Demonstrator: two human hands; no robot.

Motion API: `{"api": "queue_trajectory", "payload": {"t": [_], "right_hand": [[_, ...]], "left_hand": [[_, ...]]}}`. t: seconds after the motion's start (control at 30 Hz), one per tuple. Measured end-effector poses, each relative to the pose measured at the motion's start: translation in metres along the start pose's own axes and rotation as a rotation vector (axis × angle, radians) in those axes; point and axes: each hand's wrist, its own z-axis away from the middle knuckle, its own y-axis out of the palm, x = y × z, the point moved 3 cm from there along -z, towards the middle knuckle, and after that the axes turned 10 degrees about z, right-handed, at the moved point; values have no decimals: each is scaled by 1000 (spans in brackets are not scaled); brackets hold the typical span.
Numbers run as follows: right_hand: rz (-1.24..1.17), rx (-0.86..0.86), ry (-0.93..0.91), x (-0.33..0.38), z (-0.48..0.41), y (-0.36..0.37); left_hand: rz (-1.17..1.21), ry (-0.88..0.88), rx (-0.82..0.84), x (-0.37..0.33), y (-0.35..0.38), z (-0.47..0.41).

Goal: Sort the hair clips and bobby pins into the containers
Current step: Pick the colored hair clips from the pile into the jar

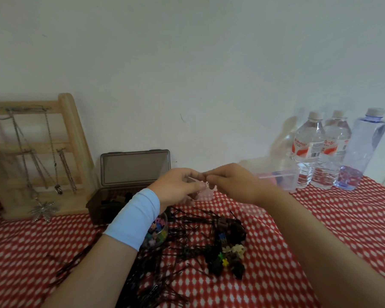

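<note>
Both hands meet in the air just right of the brown box point(102, 202), whose lid stands open against the wall. The left hand point(176, 187) and the right hand point(230, 184) each pinch one end of a thin pale pin point(193, 179) between thumb and fingertips, with the other fingers curled in. The pin is blurred, so its exact kind cannot be told. A light blue wristband point(133, 218) sits on the left wrist.

In front of the box and to its right, a loose heap of dark bobby pins point(178, 238) lies spread on the red dotted tablecloth point(320, 218). A cluster of small hair clips point(228, 255), in black, brown, cream, green and yellow, lies at the heap's right edge. A round tub point(159, 233) of clear plastic with small coloured clips inside stands just in front of the box, partly hidden by the left wrist. A clear container point(276, 174) stands well to the right of the box, with three water bottles point(309, 150) beyond it. Left of the box, a wooden stand point(73, 134) carries necklaces point(53, 152).
</note>
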Motion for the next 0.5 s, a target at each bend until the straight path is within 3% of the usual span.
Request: {"api": "queue_trajectory", "payload": {"t": [0.1,0.17,0.3,0.4,0.5], "right_hand": [[-118,32,122,-9,-6,6],[-179,45,179,-13,-7,8],[-131,102,92,-2,0,6],[-82,-2,85,-3,-1,5],[-55,59,66,-2,0,6]], "left_hand": [[-25,11,-17,2,0,-3],[84,11,-35,2,1,-5],[250,37,-96,-2,4,-4],[198,60,-136,-7,3,-4],[129,84,-197,-11,4,0]]}}
